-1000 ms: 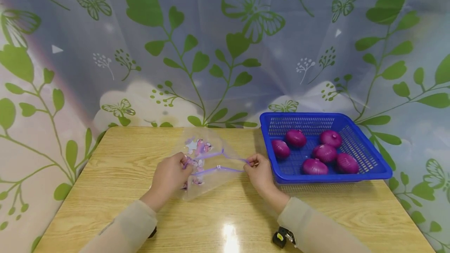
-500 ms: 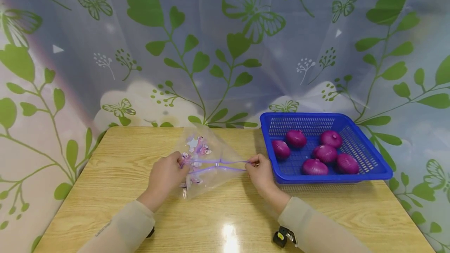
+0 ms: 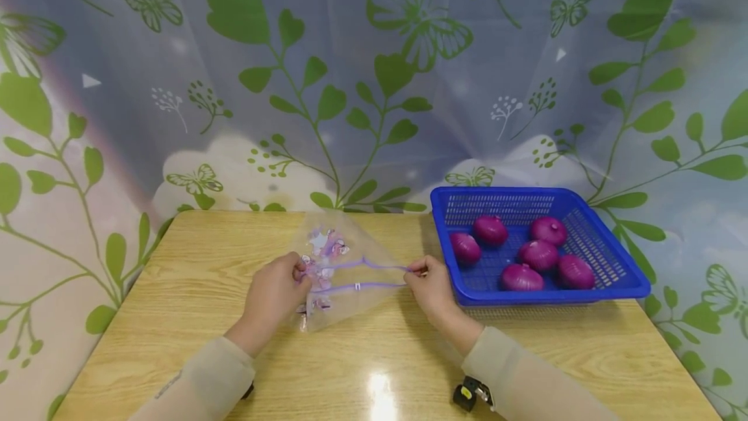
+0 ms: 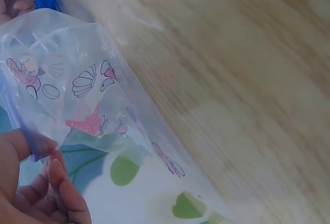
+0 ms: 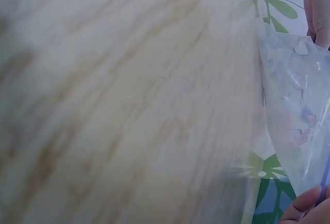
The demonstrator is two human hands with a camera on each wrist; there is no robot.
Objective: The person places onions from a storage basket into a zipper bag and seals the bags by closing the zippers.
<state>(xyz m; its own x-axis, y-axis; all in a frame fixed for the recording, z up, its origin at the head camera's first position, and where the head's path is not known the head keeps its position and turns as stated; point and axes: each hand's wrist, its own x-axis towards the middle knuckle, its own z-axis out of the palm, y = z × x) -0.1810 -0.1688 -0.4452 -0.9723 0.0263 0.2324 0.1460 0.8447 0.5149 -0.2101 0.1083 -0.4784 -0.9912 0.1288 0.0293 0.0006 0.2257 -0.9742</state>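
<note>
A clear plastic zip bag [image 3: 345,307] with purple closure strips lies between the hands on the table. Pink and purple cartoon prints, with shells and a starfish, show on it in the left wrist view. Its mouth gapes, and a small white slider [image 3: 358,286] sits on the nearer strip. The left hand [image 3: 276,297] pinches the left end of the strips between thumb and finger. At the opposite end, the right hand [image 3: 432,288] pinches the strips' right corner, just left of the blue basket [image 3: 552,294].
Several red onions [image 3: 522,277] sit in the blue basket at the table's right side. The wooden table [image 3: 193,265] meets a patterned curtain [image 3: 327,25] at its back edge. A small black device [image 3: 465,395] hangs below the right sleeve.
The gap between the purple strips narrowed half a second ago and is wider again now. My left hand has shifted slightly left; the right hand stays nearly in place.
</note>
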